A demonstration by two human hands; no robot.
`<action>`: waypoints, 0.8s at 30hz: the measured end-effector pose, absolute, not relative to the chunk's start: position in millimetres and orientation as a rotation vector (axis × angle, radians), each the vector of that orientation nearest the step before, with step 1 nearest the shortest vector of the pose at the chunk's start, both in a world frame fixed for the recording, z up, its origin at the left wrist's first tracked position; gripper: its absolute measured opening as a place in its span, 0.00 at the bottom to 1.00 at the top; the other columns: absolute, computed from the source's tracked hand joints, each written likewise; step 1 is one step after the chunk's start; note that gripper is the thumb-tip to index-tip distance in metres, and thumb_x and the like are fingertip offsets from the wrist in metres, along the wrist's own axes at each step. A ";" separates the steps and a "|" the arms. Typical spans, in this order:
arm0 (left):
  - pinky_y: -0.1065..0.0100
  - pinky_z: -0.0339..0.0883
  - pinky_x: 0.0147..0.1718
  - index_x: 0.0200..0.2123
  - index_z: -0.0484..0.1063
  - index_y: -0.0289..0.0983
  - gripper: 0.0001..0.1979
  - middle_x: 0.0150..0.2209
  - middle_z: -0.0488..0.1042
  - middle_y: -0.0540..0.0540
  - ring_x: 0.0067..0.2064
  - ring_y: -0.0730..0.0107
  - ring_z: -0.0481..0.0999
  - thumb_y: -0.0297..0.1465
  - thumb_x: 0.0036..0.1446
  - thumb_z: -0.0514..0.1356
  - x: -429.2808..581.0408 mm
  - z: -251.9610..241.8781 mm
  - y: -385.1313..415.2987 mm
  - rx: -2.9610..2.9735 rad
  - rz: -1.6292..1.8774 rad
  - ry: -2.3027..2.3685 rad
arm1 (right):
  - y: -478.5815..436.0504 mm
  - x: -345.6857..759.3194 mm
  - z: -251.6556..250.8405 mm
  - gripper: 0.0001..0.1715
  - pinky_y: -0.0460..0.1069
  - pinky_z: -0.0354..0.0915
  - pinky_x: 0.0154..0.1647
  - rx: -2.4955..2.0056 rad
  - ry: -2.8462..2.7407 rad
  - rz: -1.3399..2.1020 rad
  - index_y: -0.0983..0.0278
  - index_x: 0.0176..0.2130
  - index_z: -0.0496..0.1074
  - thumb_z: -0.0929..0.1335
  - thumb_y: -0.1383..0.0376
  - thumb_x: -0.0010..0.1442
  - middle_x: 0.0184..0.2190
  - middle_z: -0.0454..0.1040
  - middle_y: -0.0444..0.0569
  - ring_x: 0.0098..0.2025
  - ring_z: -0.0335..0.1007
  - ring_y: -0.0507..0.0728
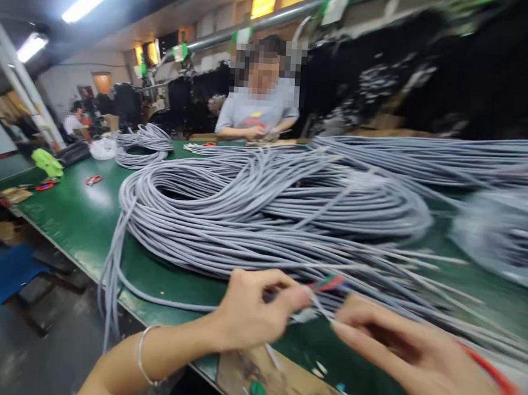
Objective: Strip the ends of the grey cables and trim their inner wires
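Observation:
My left hand (259, 307) is closed in a pinch on the end of a grey cable (166, 302), where red, green and blue wires (330, 283) stick out past the thumb. To its right, my right hand (398, 346) pinches a thin white strand (322, 308) that stretches between the two hands. Behind both hands lies a big looped bundle of grey cables (227, 219), its pale ends pointing right. A cardboard piece (244, 375) with scraps on it lies below, at the table edge.
Across the green table (79, 222) a person (260, 111) works with both hands. Red-handled scissors (93, 180) and a smaller cable coil (144, 148) lie at the left. Clear plastic wrap (507, 230) sits at the right. A blue stool (13, 271) stands beside the table.

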State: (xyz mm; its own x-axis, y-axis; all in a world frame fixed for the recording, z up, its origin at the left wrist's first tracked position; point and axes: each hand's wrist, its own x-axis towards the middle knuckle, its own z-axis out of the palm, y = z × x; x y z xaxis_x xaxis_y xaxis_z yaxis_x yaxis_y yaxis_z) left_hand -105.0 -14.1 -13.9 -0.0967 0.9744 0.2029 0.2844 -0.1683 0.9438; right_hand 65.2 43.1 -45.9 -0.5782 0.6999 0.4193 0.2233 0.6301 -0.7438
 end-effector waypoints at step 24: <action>0.75 0.51 0.20 0.26 0.70 0.31 0.12 0.19 0.60 0.53 0.21 0.79 0.57 0.34 0.53 0.53 -125.9 -12.5 -1.2 1.626 0.732 1.454 | 54.7 43.6 -46.0 0.19 0.44 0.56 0.17 -0.972 -1.936 1.040 0.64 0.20 0.71 0.63 0.55 0.52 0.13 0.65 0.43 0.16 0.57 0.50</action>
State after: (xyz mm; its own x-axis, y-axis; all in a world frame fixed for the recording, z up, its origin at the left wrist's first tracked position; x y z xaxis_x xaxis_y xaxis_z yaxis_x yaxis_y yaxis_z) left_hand -125.9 -1.2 -12.5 0.1658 0.9814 -0.0964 0.5071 -0.0010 0.8619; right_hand 43.6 54.7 -46.0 -0.4549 0.8582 0.2379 0.2757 0.3898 -0.8787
